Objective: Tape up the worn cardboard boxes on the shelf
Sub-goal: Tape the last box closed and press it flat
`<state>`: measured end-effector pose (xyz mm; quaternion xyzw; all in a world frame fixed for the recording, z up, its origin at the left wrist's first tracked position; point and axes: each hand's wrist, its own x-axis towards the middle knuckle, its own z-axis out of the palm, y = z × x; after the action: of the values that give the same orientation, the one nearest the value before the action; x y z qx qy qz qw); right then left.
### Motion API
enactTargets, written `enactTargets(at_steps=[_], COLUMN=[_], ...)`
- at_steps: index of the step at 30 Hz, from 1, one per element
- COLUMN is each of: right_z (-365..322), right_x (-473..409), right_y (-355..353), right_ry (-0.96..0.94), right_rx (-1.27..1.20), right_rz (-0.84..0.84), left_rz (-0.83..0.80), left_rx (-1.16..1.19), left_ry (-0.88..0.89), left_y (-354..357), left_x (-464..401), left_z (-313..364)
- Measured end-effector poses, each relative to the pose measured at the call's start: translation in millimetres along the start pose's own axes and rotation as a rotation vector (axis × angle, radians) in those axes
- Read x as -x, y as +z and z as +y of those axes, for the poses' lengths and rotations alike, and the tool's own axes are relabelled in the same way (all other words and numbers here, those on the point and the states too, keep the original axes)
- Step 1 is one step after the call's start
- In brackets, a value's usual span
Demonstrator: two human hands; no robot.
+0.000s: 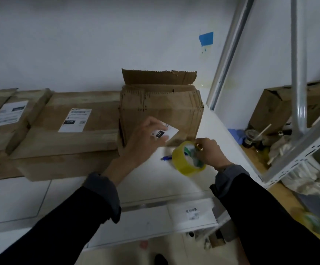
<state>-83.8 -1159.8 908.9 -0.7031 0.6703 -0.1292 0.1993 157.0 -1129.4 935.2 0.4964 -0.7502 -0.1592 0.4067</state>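
A worn cardboard box stands on the white shelf, its torn back flap upright. My left hand rests with spread fingers on the box's front, over a white label marked 122. My right hand grips a yellowish roll of tape just above the shelf, right of the box's front corner, fingers pinching at the roll's top edge. Long flat cardboard boxes with white labels lie to the left.
A blue pen lies on the shelf beside the tape roll. Grey metal shelf uprights rise at the right. Beyond them another cardboard box, a cup with a straw and bags sit on the floor. A second tape roll lies low right.
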Motion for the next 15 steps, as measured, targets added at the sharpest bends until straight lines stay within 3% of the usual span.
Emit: enactTargets(at_steps=[2,4,9,15], right_z=[-17,-32,-60,-80], right_x=[7,15,24,24], right_y=[7,17,50,86], right_ry=[-0.01,-0.023,-0.004,-0.004], right_rx=[-0.079,-0.164,-0.395,-0.501], right_rz=[-0.022,-0.046,-0.167,-0.246], left_rz=[-0.183,-0.249,-0.103,-0.104], left_rx=[0.063,0.104,0.22,0.125], left_ry=[-0.056,-0.056,-0.086,-0.156], left_y=[7,5,-19,-41], left_x=[14,27,56,70], left_z=[2,-1,-6,-22])
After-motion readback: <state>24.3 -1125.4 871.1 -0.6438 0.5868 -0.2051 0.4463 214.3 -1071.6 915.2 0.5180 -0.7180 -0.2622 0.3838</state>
